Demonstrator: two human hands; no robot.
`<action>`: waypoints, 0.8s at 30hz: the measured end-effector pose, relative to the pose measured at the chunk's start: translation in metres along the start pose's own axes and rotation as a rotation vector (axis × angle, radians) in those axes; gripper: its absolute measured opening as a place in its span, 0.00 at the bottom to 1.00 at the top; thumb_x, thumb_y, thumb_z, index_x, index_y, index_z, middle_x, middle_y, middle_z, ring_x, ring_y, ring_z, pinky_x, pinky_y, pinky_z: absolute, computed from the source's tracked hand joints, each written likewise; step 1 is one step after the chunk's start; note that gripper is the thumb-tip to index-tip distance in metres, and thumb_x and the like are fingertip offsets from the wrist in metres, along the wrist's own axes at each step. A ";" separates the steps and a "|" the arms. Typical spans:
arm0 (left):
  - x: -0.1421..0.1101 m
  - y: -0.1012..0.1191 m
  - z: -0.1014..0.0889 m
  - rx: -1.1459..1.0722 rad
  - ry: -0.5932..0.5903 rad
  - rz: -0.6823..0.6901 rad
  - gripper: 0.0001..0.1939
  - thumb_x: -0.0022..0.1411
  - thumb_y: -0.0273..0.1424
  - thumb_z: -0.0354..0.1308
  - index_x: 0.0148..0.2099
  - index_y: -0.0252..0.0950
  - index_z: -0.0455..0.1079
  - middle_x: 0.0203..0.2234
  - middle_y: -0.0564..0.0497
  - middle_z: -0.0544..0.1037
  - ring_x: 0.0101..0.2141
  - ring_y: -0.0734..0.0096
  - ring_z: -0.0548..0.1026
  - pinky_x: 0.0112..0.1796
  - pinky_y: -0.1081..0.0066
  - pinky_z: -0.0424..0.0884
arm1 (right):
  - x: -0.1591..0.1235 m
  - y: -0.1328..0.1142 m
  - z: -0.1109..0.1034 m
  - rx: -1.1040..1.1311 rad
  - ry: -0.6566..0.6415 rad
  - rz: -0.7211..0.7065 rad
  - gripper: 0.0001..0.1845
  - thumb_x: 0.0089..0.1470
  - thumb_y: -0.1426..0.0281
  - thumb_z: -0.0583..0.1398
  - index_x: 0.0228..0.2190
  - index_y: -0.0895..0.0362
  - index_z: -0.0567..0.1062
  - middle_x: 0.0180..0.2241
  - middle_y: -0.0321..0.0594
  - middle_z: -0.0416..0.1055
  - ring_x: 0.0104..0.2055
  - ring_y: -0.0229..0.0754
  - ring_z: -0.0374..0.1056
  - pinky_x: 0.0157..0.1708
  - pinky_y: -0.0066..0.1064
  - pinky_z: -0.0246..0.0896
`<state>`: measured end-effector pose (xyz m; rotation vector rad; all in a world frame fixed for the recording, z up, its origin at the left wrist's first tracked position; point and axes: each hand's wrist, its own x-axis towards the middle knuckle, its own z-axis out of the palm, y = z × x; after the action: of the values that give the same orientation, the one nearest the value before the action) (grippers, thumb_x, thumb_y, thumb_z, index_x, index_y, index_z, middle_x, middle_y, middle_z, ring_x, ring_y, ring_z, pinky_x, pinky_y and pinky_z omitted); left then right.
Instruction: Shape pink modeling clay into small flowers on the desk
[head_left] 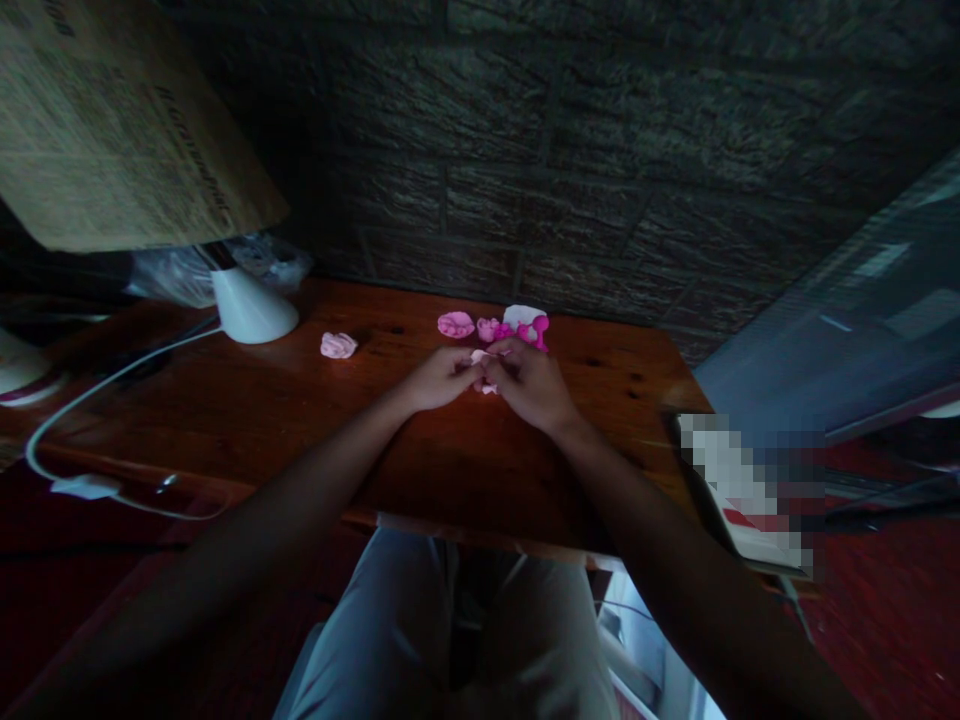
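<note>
My left hand (441, 379) and my right hand (535, 382) meet over the wooden table, fingers closed around a small piece of pale pink modelling clay (489, 389). Bits of the clay peek out between the fingertips; the rest is hidden by them. Just beyond the hands sit a pink oval clay piece (455, 325) with a bumpy surface and a smaller pink lump (487, 329). Close to my right hand are bright magenta shapes (540, 330), partly in front of a whitish piece (523, 315). Farther left lies a crumpled pale pink lump (338, 346).
The wooden table (450, 470) backs onto a dark brick wall (480, 190). At left stands a lamp with a white base (255, 308) and printed paper shade (127, 130); its white cord (75, 405) crosses the front edge. A partly blurred-out flat object (750, 510) lies at right.
</note>
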<state>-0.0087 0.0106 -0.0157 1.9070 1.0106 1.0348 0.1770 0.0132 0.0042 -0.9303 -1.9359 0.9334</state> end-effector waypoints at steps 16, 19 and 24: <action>-0.001 0.000 0.001 0.192 -0.036 0.071 0.13 0.68 0.28 0.54 0.30 0.33 0.74 0.25 0.52 0.80 0.27 0.74 0.75 0.33 0.74 0.69 | -0.001 0.000 0.003 -0.041 -0.059 -0.040 0.06 0.64 0.67 0.59 0.36 0.56 0.74 0.28 0.38 0.79 0.31 0.40 0.76 0.35 0.32 0.68; -0.001 0.000 0.001 0.186 -0.036 0.082 0.13 0.67 0.28 0.54 0.30 0.33 0.73 0.25 0.52 0.80 0.28 0.74 0.76 0.33 0.74 0.70 | -0.001 0.000 0.004 -0.055 -0.058 -0.045 0.06 0.64 0.67 0.59 0.36 0.56 0.75 0.28 0.38 0.79 0.31 0.40 0.76 0.35 0.32 0.68; -0.001 -0.001 0.000 0.196 -0.035 0.096 0.12 0.66 0.26 0.54 0.30 0.33 0.73 0.25 0.53 0.80 0.28 0.75 0.76 0.33 0.75 0.71 | -0.001 0.000 0.005 -0.035 -0.045 -0.040 0.06 0.64 0.68 0.59 0.36 0.56 0.74 0.27 0.38 0.79 0.29 0.40 0.76 0.34 0.32 0.68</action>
<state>-0.0092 0.0098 -0.0166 2.1437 1.0413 0.9828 0.1731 0.0111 0.0015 -0.8945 -2.0077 0.9065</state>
